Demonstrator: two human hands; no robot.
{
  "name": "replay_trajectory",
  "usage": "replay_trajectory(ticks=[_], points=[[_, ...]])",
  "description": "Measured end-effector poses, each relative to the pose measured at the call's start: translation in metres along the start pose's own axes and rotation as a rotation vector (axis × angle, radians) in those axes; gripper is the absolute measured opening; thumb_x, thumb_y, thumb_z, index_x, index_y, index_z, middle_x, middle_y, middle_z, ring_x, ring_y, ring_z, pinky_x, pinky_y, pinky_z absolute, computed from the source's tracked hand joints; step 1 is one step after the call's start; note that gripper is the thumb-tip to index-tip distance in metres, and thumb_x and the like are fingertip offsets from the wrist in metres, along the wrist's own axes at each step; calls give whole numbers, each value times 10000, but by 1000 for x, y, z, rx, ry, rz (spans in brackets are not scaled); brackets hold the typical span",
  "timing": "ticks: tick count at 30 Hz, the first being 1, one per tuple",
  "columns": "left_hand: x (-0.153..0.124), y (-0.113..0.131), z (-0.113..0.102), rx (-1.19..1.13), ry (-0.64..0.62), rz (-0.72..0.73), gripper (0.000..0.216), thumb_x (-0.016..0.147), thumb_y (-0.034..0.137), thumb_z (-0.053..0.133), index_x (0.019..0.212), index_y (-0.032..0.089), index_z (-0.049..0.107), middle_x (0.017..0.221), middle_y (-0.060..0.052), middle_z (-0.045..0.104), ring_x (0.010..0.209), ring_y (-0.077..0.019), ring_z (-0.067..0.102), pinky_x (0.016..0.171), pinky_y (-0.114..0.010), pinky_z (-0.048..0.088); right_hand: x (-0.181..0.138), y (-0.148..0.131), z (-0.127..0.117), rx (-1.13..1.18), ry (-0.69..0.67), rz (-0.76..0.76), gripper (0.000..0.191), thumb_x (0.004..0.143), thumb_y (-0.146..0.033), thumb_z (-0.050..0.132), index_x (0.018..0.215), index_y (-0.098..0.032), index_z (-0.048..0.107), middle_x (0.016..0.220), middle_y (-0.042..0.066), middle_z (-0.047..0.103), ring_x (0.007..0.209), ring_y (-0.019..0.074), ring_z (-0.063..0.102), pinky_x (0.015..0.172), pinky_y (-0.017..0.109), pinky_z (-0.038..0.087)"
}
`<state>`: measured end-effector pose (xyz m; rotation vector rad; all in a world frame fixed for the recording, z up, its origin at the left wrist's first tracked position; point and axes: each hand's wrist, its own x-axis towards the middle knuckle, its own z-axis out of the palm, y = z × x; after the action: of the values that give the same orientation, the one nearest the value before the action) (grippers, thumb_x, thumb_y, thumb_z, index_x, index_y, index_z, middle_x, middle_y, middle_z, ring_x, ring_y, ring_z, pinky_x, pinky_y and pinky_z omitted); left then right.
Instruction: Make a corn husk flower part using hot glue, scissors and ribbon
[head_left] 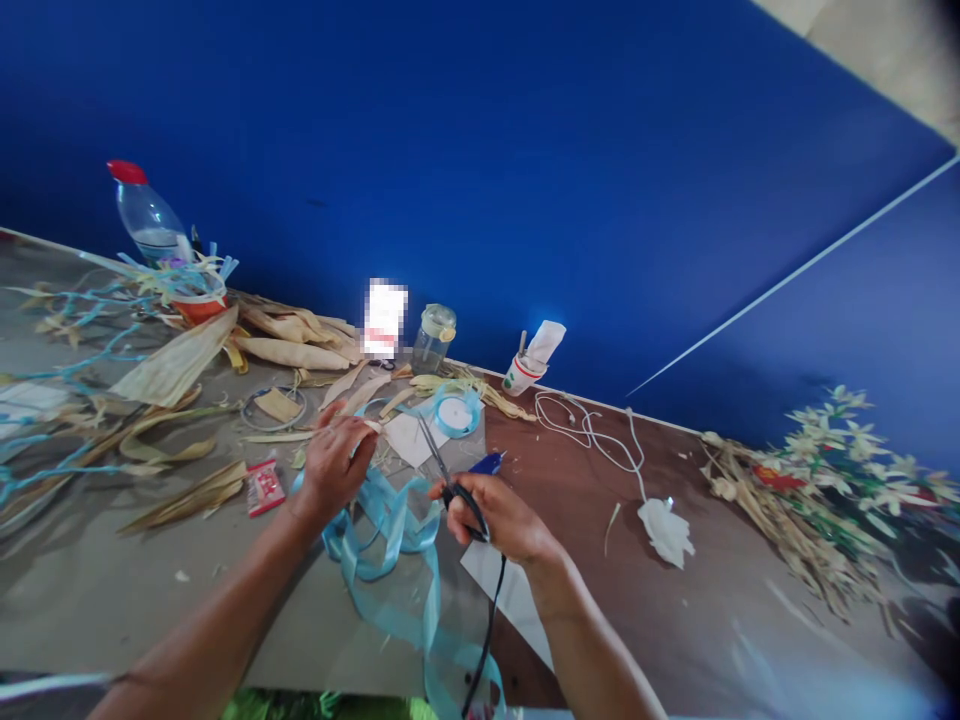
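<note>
My left hand (339, 465) is closed, its fingertips pinched on a small pale piece of corn husk (371, 427). In my right hand (499, 515) is a pair of scissors (435, 450), gripped by the black handles with the narrow blades pointing up and away. Light blue ribbon (390, 525) lies in loops between and below my hands and trails over the front edge. Just past the blades sits a ribbon roll (456, 414). Behind my right hand a blue pointed tool (487, 463) is partly hidden. A black cord (489, 620) runs down from there.
Dried husks (300, 340) cover the left side, near a red-capped bottle (150, 215) and a red packet (264, 487). At the wall stand a jar (433, 340) and a white cup (523, 374). A white cable (592, 425) and husk flowers (847, 465) lie to the right.
</note>
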<state>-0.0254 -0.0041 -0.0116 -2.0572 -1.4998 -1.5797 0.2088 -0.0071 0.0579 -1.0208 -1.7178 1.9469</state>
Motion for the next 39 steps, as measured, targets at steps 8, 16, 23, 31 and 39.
replay_trajectory(ticks=[8,16,23,31,39], points=[[3,-2,2,-482,-138,-326,102,843,249,502,803,190,574,668,-19,663,652,-167,645,659,-315,523,-13,-3,-21,-58,-147,89,347,721,-262,623,1038,-123,639,549,-45,545,457,65,431,464,202,334],[0,0,-5,-15,19,120,117,814,118,521,841,213,584,801,-39,705,775,-177,655,911,-418,453,-15,1,-28,54,-362,97,460,742,-449,621,988,-62,653,458,-46,482,427,68,397,457,209,276],[7,11,-8,-12,7,199,98,827,130,518,838,221,553,793,-39,722,746,-172,673,946,-433,421,-10,0,-33,47,-414,92,567,683,-584,634,963,-92,665,462,-51,476,411,69,359,443,214,237],[8,12,-9,10,29,271,158,800,89,553,886,220,543,796,-36,722,745,-168,670,944,-449,411,-8,-2,-30,44,-424,92,573,703,-578,628,980,-77,663,459,-49,474,407,67,358,425,213,209],[8,14,-9,30,18,261,123,809,103,542,854,217,553,790,-37,725,741,-164,673,944,-449,408,-7,0,-30,62,-425,80,568,719,-577,627,982,-75,661,461,-49,480,406,63,356,420,203,218]])
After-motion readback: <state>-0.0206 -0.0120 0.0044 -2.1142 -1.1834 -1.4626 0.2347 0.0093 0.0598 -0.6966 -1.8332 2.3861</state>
